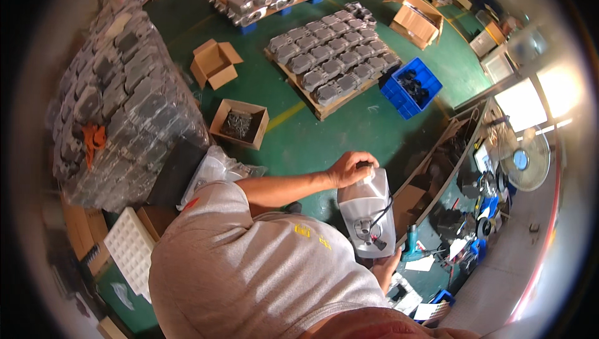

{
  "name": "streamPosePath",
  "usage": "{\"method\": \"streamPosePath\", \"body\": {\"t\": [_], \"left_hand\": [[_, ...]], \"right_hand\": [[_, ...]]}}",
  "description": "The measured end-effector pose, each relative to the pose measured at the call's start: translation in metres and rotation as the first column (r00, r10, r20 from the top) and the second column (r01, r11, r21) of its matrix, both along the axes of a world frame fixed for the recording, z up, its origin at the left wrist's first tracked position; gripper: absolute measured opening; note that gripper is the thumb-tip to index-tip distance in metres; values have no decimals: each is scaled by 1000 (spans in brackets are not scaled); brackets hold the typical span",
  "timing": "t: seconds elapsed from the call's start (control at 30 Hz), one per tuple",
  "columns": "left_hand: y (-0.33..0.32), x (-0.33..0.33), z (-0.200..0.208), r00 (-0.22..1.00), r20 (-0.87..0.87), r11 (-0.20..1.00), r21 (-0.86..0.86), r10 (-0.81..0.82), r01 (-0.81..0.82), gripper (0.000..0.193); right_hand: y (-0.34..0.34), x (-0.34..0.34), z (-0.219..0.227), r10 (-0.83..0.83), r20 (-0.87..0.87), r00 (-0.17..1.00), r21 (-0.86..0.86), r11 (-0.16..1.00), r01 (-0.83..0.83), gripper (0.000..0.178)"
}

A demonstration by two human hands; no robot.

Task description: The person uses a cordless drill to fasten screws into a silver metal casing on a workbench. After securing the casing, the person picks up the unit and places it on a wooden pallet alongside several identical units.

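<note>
right hand (385,266): mostly hidden under grey casting (368,211) | blue crate (411,87) contents: too small to tell

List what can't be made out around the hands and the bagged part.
Head view only:
- Right hand: mostly hidden behind the bagged grey part; its grip unclear.
- Left hand: fingers curl over the bag top, hiding what they pinch.
- Small carton: contents too small to identify.
- Workbench: clutter blurred near the rim.

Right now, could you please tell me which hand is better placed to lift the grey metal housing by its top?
Left. The left hand already grips the top of the grey metal housing, while the right hand only touches its lower end.
</note>
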State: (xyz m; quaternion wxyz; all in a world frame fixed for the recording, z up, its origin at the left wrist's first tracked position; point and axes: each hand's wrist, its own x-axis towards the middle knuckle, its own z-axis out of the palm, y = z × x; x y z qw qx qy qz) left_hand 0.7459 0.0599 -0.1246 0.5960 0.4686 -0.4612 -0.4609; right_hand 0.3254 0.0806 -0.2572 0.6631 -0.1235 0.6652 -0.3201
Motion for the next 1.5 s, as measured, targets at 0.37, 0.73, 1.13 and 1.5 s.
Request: {"method": "streamPosePath", "body": {"t": [0.37, 0.73, 1.13, 1.5], "left_hand": [[-116, 118, -17, 961, 48, 960, -87, 272, -268, 22], [-147, 308, -36, 754, 26, 754, -16, 656, -656, 22], [-190, 549, -33, 662, -25, 662, 69, 749, -747, 21], [-271, 745, -34, 623, -22, 620, 134, 782, -773, 19]], "right_hand": [[-219, 128, -12, 186, 10, 982, -137, 973, -183, 52], [-399, 377, -14, 519, 16, 855, -101, 851, -515, 35], [-491, 657, 9, 565, -31, 824, -75, 821, -566, 34], [-583, 865, -33, 632, 37, 774, -53, 775, -630, 38]]}}
